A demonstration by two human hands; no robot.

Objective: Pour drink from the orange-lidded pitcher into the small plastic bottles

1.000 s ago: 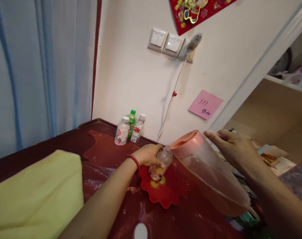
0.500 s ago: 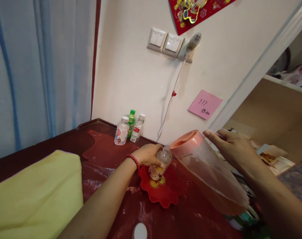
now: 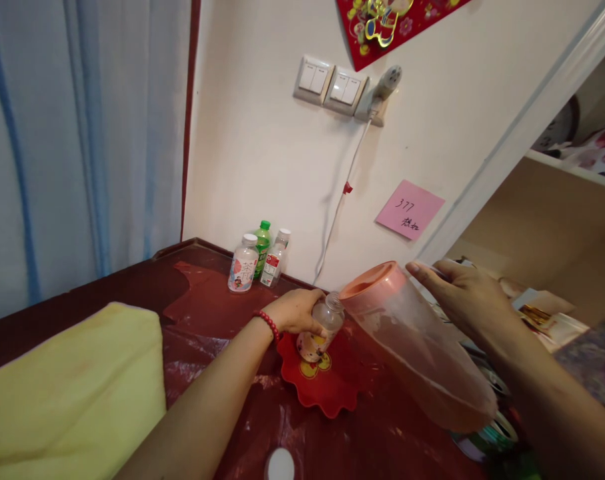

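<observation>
My left hand [image 3: 297,311], with a red bead bracelet at the wrist, is wrapped round a clear bottle [image 3: 327,321] that has no cap on its neck. The bottle leans slightly above a red scalloped mat [image 3: 330,387]. A large translucent pitcher [image 3: 427,347] with an orange lid [image 3: 375,283] is tilted, its lid end beside the bottle's mouth. It contains liquid. My right hand [image 3: 457,287] is closed at the pitcher's handle side, most of the handle being hidden. A white cap [image 3: 281,463] lies at the near edge of view.
Three bottles, one white-capped [image 3: 243,263], one green [image 3: 262,243] and one small [image 3: 274,263], stand against the wall. A yellow cloth [image 3: 82,393] covers the left of the dark red table [image 3: 207,427]. Cans [image 3: 492,437] stand at right, near shelves [image 3: 572,170].
</observation>
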